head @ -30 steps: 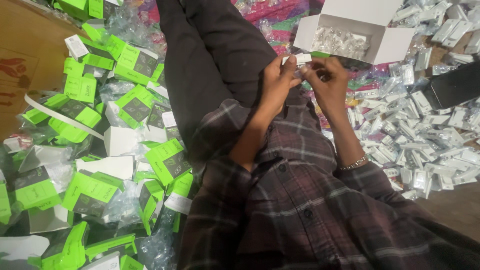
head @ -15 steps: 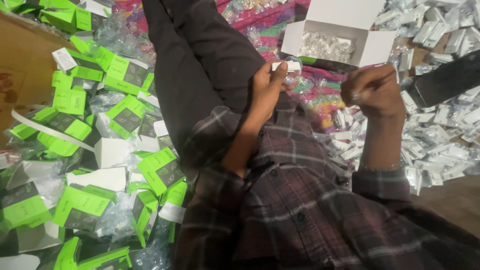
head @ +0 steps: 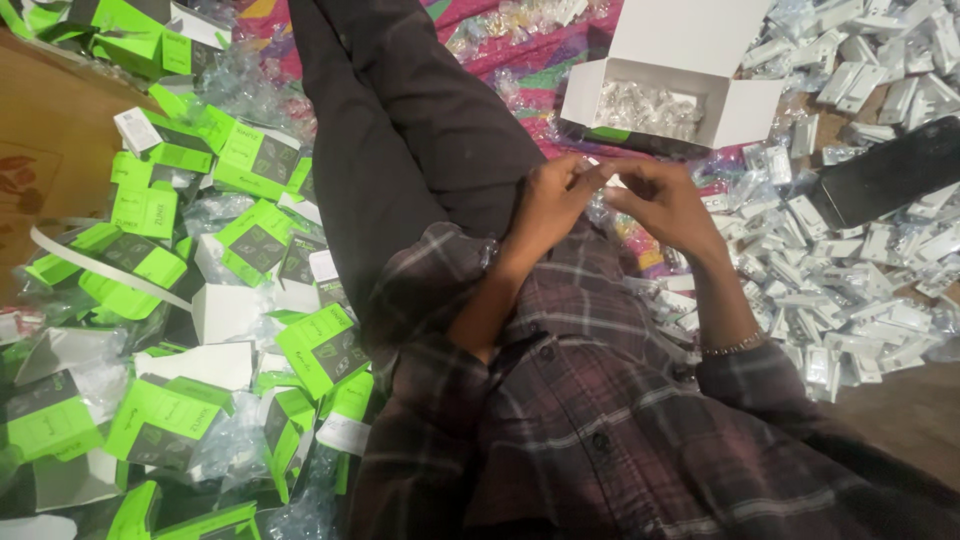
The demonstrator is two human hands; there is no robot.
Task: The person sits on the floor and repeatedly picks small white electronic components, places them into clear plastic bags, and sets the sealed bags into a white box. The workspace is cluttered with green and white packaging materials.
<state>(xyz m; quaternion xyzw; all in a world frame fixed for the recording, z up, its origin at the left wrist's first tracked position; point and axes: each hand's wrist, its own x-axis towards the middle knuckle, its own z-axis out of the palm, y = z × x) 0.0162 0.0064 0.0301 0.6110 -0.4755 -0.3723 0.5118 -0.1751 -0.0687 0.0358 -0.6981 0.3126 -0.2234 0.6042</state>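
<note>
My left hand (head: 548,203) and my right hand (head: 663,202) meet in front of my body, just above my lap, fingertips pinched together on a small white item in a clear wrapper (head: 604,185). Most of that item is hidden by the fingers. Just beyond my hands lies an open white cardboard box (head: 735,115) holding clear-wrapped pieces. My leg in dark trousers (head: 410,120) stretches away to the left of the box. I wear a plaid shirt and a thin bracelet on the right wrist.
Several green-and-white small cartons (head: 250,160) and crumpled clear wrappers cover the floor on the left. A heap of small white packets (head: 850,290) fills the right. A dark flat object (head: 885,180) lies at the right edge. A patterned pink cloth (head: 520,50) lies under the box.
My right hand, which had pulled away to the right half a second ago, has come back to the left hand, and both now pinch the small item together.
</note>
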